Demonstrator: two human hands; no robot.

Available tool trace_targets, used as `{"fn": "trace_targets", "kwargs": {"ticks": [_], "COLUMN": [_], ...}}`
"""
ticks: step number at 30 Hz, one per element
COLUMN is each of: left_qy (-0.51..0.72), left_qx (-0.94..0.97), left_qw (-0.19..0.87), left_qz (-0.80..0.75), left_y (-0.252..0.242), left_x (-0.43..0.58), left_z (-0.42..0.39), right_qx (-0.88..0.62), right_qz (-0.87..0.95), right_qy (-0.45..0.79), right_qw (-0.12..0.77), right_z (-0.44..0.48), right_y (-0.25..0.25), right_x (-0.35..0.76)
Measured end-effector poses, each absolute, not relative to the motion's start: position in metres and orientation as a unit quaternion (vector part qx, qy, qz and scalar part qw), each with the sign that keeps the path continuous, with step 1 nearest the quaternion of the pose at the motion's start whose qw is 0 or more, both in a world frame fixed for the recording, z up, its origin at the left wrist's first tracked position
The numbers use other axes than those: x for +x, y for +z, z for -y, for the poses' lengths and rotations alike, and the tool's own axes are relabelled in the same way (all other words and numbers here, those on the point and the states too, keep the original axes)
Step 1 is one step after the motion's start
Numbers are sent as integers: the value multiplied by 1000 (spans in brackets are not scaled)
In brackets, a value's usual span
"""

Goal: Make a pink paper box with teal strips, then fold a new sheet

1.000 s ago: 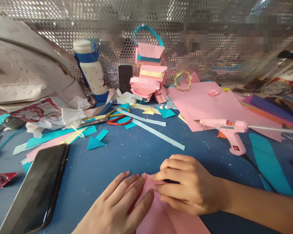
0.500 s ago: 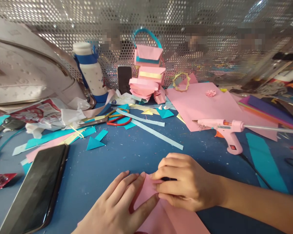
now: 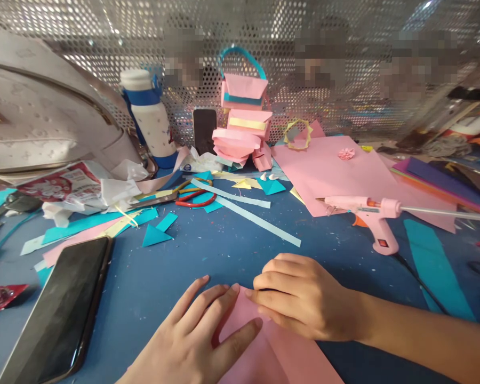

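Note:
A folded sheet of pink paper (image 3: pixel 280 352) lies on the blue table at the bottom centre, with its tip pointing away from me. My left hand (image 3: pixel 200 336) rests flat on its left side, fingers stretched out and thumb spread across the paper. On the right edge near the tip, my right hand (image 3: pixel 304 298) has its fingers curled and pressed together on the paper; the thumb mostly does not show. Part of the sheet is hidden under both hands.
Beyond the hands lie pale blue paper strips (image 3: pixel 260 221), red-handled scissors (image 3: pixel 196 200) and blue scraps. A pink glue gun (image 3: pixel 378 213) lies to the right, a phone (image 3: pixel 60 314) to the left. A pink paper model (image 3: pixel 244 120), bottle (image 3: pixel 150 117) and backpack (image 3: pixel 44 112) stand behind.
My right hand's fingers have drawn slightly right along the paper's edge, and the thumb has tucked out of sight. My left hand stays nearly in place on the sheet.

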State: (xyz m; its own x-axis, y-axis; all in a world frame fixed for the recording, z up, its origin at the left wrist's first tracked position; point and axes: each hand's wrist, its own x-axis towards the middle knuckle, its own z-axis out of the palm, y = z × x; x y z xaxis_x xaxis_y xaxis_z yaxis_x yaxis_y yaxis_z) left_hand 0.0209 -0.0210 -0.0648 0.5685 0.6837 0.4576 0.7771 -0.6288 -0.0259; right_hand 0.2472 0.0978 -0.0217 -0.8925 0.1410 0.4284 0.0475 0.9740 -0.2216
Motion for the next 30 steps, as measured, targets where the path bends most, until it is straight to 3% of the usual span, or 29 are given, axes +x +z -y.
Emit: {"fn": "trace_targets", "kwargs": {"ticks": [13, 20, 30], "left_qy": [-118, -118, -77], "left_qx": [-915, -917, -929], "left_qw": [124, 81, 75], "left_qz": [365, 372, 354], "left_y": [-39, -28, -25], "left_x": [17, 19, 17], "left_z": [15, 19, 21], "right_qx": [-83, -109, -131], "right_qz": [966, 973, 987], "right_qy": [86, 119, -40], "right_qw": [227, 164, 78], "right_z": [-84, -88, -68], "right_y": [-25, -14, 3], "right_x": [244, 240, 248]}}
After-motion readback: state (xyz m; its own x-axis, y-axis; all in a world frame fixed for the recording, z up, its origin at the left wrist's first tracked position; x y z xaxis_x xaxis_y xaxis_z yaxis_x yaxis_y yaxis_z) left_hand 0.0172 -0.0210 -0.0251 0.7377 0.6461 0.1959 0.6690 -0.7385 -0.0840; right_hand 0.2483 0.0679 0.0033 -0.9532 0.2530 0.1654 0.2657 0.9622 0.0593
